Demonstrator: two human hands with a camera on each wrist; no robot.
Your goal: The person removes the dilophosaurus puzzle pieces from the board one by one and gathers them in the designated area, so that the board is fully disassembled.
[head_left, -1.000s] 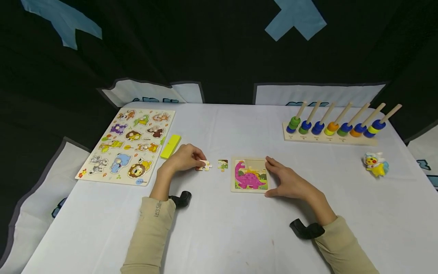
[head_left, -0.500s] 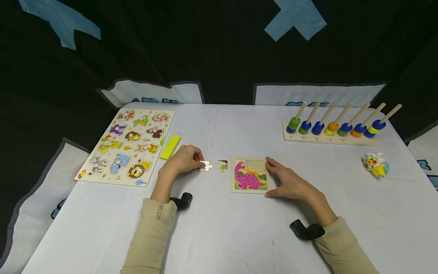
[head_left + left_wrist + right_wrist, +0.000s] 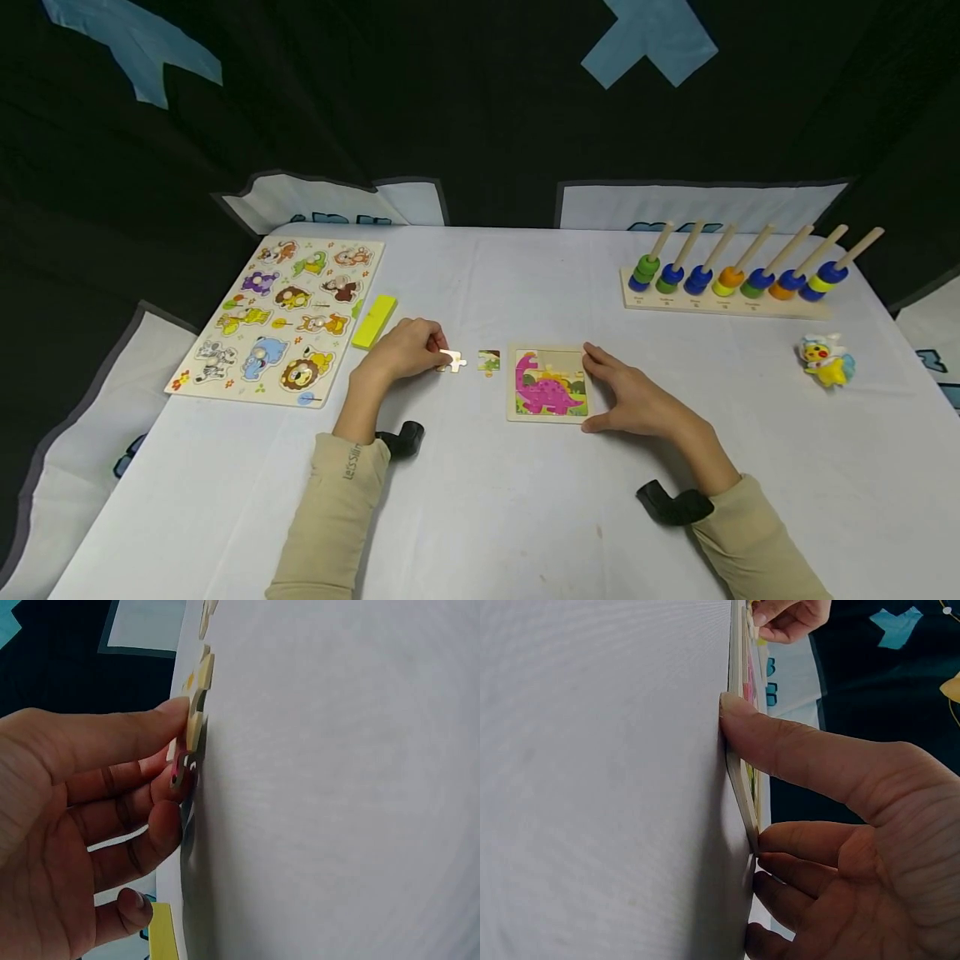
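In the head view, my left hand [image 3: 408, 348] pinches a pale jigsaw piece [image 3: 454, 361] between thumb and fingers. The left wrist view shows the thumb on one face of that piece [image 3: 196, 729], close over the white tablecloth. Just right of it lies another jigsaw piece [image 3: 489, 360], with a dark and green picture. Farther right is a wooden dinosaur puzzle board [image 3: 550, 419] with a pink dinosaur and a bare patch at its upper right. My right hand [image 3: 633, 396] holds the board's right side, thumb at the near corner and fingers at the far corner.
An animal peg puzzle [image 3: 273, 321] lies at the left, with a yellow block [image 3: 373, 322] beside it. A bead stacker with upright pegs [image 3: 723, 304] stands at the back right. Nearer the right edge is a small yellow toy figure [image 3: 825, 360]. Dark curtain [image 3: 480, 100] hangs behind.
The left hand has tilted the pinched piece slightly, and its face now looks paler. The right hand and the puzzle board have stayed in place.
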